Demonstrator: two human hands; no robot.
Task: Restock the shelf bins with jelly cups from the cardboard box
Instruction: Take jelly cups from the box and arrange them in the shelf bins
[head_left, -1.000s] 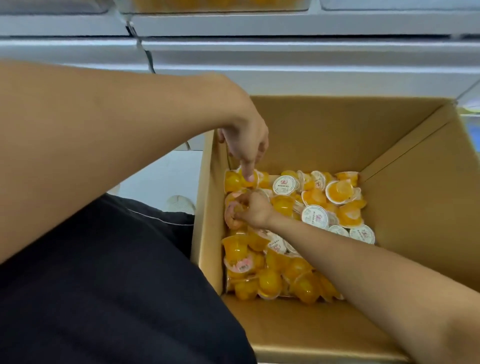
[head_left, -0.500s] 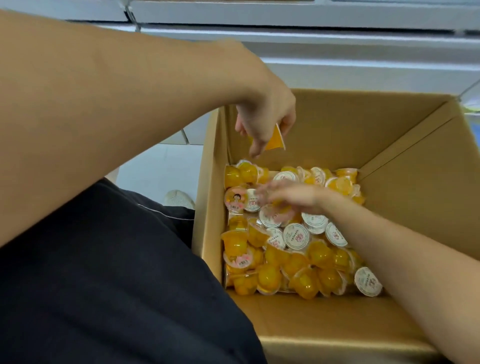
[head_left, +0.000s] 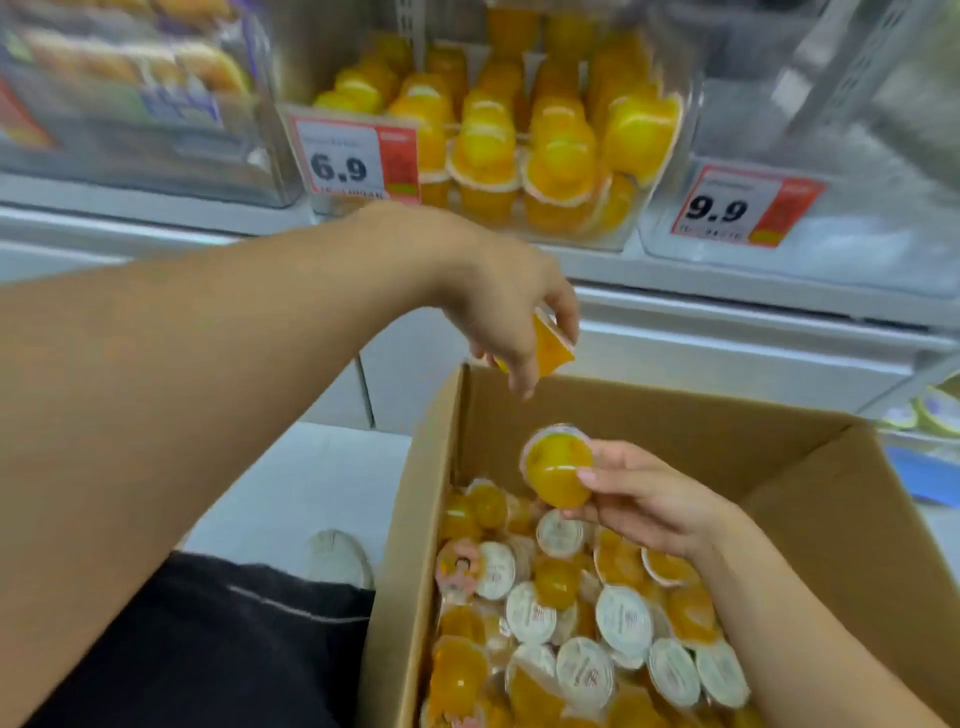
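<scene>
Both hands are apart, and each holds one jelly cup. The left hand, at centre frame above the far left corner of the cardboard box, has its fingers curled round an orange jelly cup; only part of that cup shows beneath the fingers. The right hand, lower and to the right, inside the box opening, pinches a second jelly cup between thumb and fingers, its rounded bottom turned toward the camera.

The remaining stock of loose jelly cups lies heaped in the bottom of the box at lower centre, some lid up, some on their sides. The target shelf bin, a clear container at upper centre, already holds stacked orange cups behind a price tag reading 6.9. A second tag reading 9.9 fronts the bin at upper right.

Handling assessment: each cup appears light, small enough for one hand, with a thin, smooth plastic wall and a sealed film lid. The wall is probably slippery and would flex under pressure; the film seal is the likely weak point. Grip round the body below the rim, not on the lid. Squeezing hard risks bursting the seal.
</scene>
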